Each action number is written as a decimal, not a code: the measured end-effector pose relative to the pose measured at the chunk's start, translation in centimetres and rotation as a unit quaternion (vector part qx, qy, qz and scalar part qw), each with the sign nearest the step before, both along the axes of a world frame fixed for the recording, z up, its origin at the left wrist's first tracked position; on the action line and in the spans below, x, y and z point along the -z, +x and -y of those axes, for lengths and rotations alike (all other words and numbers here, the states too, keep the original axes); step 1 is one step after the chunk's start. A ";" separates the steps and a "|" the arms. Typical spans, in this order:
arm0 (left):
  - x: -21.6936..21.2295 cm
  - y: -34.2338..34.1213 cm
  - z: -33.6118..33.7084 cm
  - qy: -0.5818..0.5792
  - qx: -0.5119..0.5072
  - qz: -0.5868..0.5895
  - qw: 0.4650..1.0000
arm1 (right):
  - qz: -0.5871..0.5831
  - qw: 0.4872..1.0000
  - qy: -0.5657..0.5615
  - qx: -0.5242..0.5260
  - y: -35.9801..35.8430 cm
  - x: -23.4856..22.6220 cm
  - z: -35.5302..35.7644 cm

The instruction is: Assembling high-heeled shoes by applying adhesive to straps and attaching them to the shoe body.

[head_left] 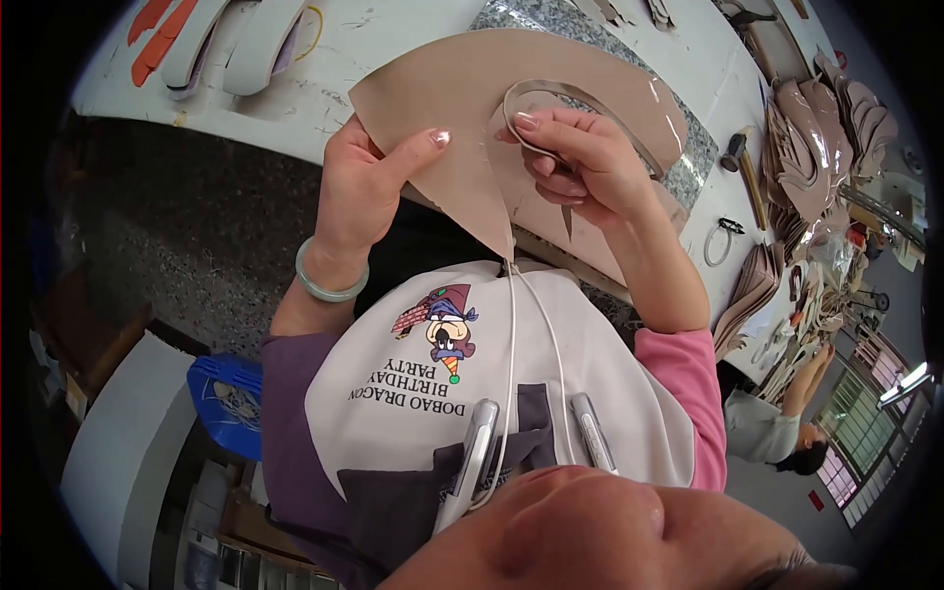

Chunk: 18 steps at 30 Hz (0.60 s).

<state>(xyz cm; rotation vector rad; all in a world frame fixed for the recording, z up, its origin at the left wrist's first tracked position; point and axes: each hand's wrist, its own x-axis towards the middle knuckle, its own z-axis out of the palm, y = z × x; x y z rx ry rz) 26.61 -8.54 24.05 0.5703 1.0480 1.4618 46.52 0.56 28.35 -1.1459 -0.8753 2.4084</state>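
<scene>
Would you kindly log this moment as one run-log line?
left hand: grips tan leather piece | right hand: pinches clear strip on it | surface: white workbench | nearby: hammer

The tan sheet [462,118] looks like smooth, matt leather, and the pale strip [590,103] laid along it has a glossy, plastic-like sheen. A smooth jade-green bangle [329,280] shines softly, and the apron [492,374] is matt woven cloth. The counter [413,29] is scuffed white, with a speckled polished stone slab [693,157].
</scene>
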 end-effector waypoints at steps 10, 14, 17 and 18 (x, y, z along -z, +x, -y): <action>0.4 0.6 -0.1 -0.003 0.005 0.052 0.999 | 0.000 1.000 0.001 0.021 -0.1 0.4 0.6; 0.5 0.7 -0.1 -0.016 0.004 0.092 0.996 | 0.005 0.999 0.012 0.035 -0.2 0.4 0.7; 0.9 0.8 0.0 -0.014 -0.002 0.106 0.994 | 0.013 0.999 0.023 0.032 -0.3 0.1 0.7; 0.8 0.8 0.0 -0.014 -0.002 0.106 0.994 | 0.013 0.999 0.022 0.033 -0.3 0.2 0.7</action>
